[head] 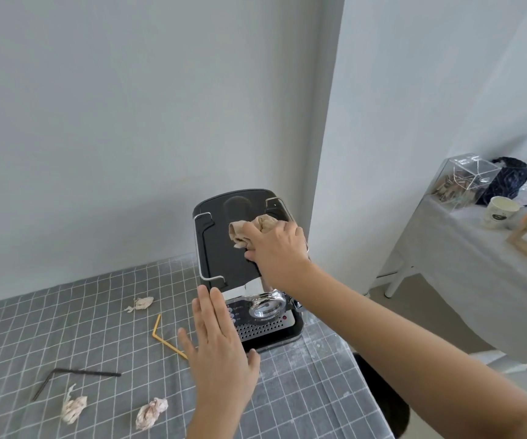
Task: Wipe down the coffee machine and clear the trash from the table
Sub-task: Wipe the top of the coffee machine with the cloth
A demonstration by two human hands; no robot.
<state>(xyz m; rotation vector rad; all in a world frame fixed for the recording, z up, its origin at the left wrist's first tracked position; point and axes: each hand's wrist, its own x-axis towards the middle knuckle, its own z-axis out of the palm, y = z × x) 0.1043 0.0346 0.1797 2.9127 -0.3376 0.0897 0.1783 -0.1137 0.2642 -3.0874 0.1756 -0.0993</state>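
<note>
On top of the coffee machine (pixel 243 248) at the tabletop's (pixel 303 391) far right corner, right hand (pixel 276 248) fingers (pixel 249 231) clamp a cloth (pixel 249 229); left hand (pixel 218 350) is flat, holding nothing. Wiping underway; three crumpled tissues (pixel 151 413) and two straws (pixel 167 339) remain.

My table (pixel 287 391) in grey checked cloth carrying the coffee machine (pixel 224 248) near its far edge, three crumpled tissues (pixel 151 413) and two bent straws (pixel 164 335) lying leftward.
</note>
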